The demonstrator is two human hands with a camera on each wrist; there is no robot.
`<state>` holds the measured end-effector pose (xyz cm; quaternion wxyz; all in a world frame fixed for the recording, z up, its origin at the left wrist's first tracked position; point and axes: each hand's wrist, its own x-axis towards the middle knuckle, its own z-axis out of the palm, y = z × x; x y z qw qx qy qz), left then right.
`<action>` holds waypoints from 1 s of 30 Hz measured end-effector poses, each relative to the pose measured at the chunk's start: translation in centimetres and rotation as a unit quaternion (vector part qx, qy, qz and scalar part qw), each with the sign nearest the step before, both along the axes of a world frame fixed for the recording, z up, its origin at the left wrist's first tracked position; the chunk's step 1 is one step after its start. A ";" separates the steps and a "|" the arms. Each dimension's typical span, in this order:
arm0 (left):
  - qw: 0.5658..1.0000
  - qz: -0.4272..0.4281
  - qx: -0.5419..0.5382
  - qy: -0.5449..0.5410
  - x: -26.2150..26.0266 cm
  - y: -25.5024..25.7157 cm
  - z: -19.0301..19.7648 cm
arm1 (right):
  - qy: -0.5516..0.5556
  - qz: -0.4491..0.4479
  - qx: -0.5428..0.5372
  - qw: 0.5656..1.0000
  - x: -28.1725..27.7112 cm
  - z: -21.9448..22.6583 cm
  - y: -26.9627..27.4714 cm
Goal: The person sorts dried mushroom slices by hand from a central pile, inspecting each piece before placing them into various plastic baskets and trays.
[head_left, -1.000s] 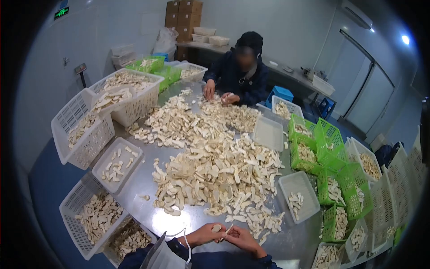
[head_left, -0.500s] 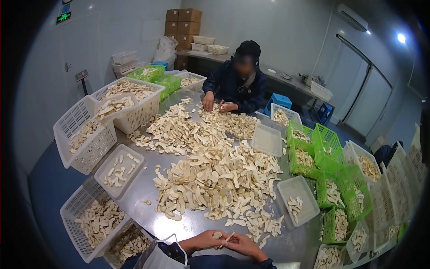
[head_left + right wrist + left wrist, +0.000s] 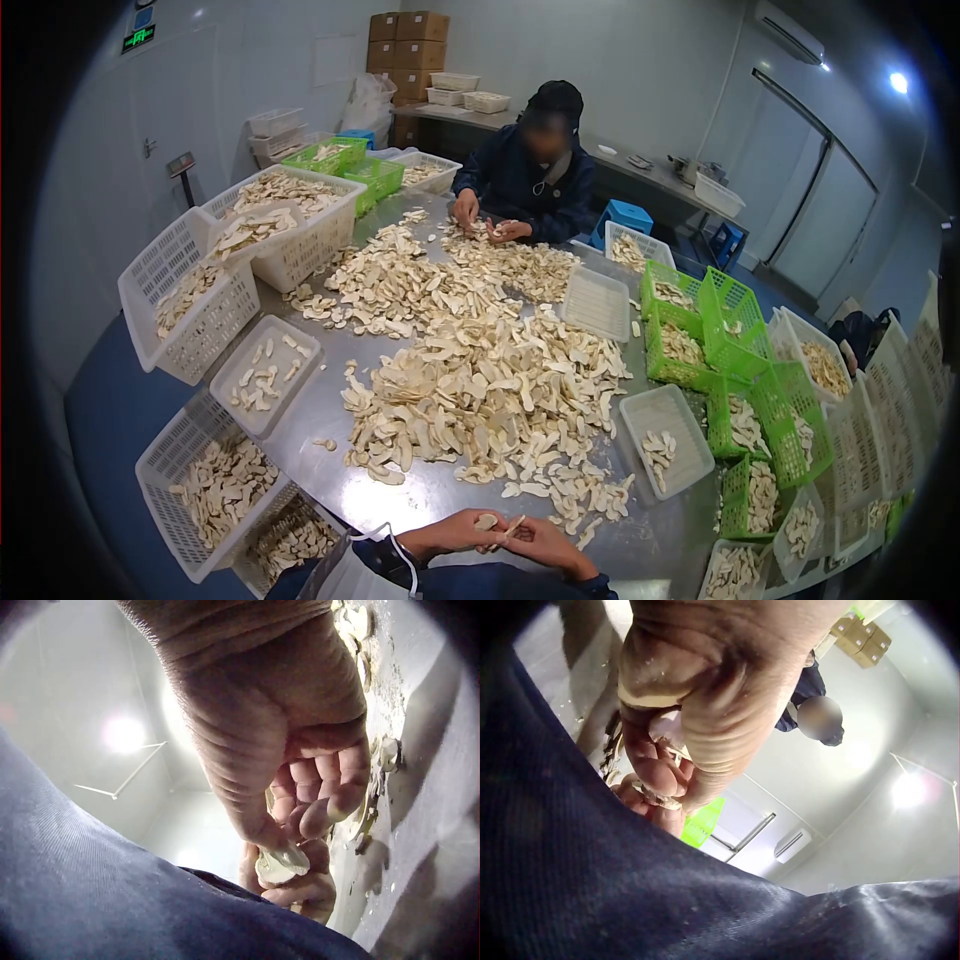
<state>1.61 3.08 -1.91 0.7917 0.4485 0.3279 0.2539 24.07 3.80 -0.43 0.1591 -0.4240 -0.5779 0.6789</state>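
Observation:
Both hands meet low over the near edge of the metal table (image 3: 420, 497). My left hand (image 3: 452, 533) holds a pale mushroom slice (image 3: 486, 522), which shows between its curled fingers in the left wrist view (image 3: 669, 729). Close beside it, my right hand (image 3: 548, 547) pinches another mushroom slice (image 3: 514, 526) between thumb and fingers. In the right wrist view that slice (image 3: 281, 866) sticks out past the thumb, against the left fingertips. Just beyond the hands lies a big heap of mushroom slices (image 3: 490, 390).
A shallow white tray (image 3: 690, 470) with some slices lies to the right, another tray (image 3: 235, 405) to the left. Green baskets (image 3: 735, 345) line the right side. White crates (image 3: 185, 480) of slices stand at the left. Across the table another person (image 3: 540, 170) handles slices.
Both my hands stay together with their slices, shifting only slightly. The right hand's slice tilts a little differently. Across the table, the person's hands move slightly over the heap.

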 end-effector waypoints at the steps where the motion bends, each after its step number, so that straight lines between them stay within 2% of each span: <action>1: 1.000 0.005 0.006 0.000 0.0 0.1 -0.1 | 0.008 -0.014 -0.008 1.000 -0.2 0.6 0.0; 5: 0.999 0.051 -0.001 -0.003 0.0 0.0 0.4 | 0.060 -0.073 -0.010 0.995 -0.5 -0.1 -0.1; 8: 0.997 0.078 0.000 -0.006 0.3 0.1 0.3 | 0.067 -0.080 -0.010 0.995 -0.5 -0.9 0.3; 20: 0.996 0.086 0.004 -0.020 0.4 1.2 0.5 | 0.068 -0.110 -0.040 0.991 -0.9 0.3 0.9; 26: 0.996 0.087 -0.005 -0.024 0.2 1.2 1.4 | 0.088 -0.118 -0.041 0.988 -0.7 -1.0 1.1; 30: 0.997 0.076 -0.001 -0.014 -0.1 1.1 1.6 | 0.054 -0.101 -0.029 0.993 -1.1 0.4 1.0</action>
